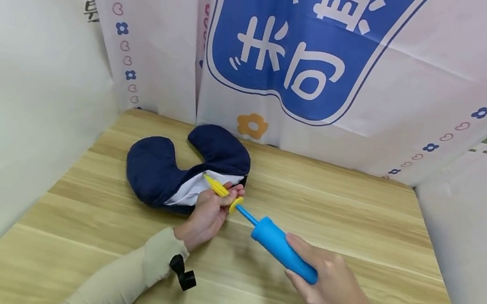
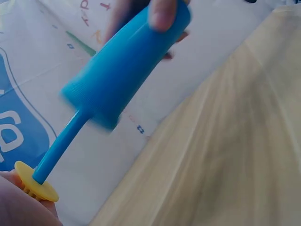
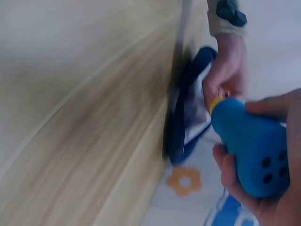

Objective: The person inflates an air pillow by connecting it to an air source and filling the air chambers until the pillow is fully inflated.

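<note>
Out at ten o'clock from the right hand (image 1: 332, 285), the navy neck pillow (image 1: 150, 169) lies on the wooden table (image 1: 355, 233), gaping open over a white lining (image 1: 187, 190). And look at the line of this blue hand pump (image 1: 278, 245): one straight run from four o'clock up to ten, yellow nozzle (image 1: 217, 186) leading and reaching over the lining; whether those two touch, I can't tell. Both hands on it! The left hand (image 1: 208, 214), much the nearer to the pillow and set at its five o'clock edge, pinches the nozzle's base just ahead of the yellow disc (image 1: 236, 205). The right hand, well back at four o'clock, has its fingers wrapped round the blue barrel (image 1: 272, 239). Between them, a thin blue rod (image 1: 247, 215) shows bare, so barrel and disc stand apart.
</note>
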Available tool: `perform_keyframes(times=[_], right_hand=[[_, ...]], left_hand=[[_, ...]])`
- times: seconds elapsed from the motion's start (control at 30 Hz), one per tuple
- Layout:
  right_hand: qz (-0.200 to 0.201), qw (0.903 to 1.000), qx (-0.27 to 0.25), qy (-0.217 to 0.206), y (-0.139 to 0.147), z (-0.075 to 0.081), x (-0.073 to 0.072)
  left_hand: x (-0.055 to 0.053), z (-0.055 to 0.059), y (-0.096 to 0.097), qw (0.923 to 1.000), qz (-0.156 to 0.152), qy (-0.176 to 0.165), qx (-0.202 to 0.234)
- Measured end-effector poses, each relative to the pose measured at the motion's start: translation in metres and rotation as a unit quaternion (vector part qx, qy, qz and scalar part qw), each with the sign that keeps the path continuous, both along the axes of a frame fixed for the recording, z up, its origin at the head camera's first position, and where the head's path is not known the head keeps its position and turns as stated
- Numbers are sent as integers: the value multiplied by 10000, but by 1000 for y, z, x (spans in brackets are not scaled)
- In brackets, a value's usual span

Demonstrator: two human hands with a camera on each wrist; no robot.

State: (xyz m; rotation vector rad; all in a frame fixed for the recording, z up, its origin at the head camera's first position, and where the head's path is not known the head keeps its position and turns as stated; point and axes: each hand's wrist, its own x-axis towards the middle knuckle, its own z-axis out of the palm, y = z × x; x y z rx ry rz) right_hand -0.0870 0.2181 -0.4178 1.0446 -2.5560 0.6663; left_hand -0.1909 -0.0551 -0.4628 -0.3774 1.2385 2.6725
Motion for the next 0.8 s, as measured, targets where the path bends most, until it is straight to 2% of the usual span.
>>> perform_keyframes(times=[0.23, 0.37, 0.47, 0.6, 0.8], right_hand=[[-283, 9995, 54, -148, 43, 19, 26], [-384, 9991, 145, 95, 46, 23, 29], [-323, 9980, 81, 537, 31, 19, 23], [-265, 9948, 49, 985, -1, 10, 8], [-232, 9955, 127, 911, -42, -9, -15]], left_hand=[[-8, 7, -3, 10000, 44, -12, -48], [-8, 6, 3, 9998, 175, -66, -93], [-5, 8, 10, 9991, 350, -173, -178], [1, 7, 18, 9983, 480, -205, -276], [9, 2, 22, 9983, 323, -219, -424]])
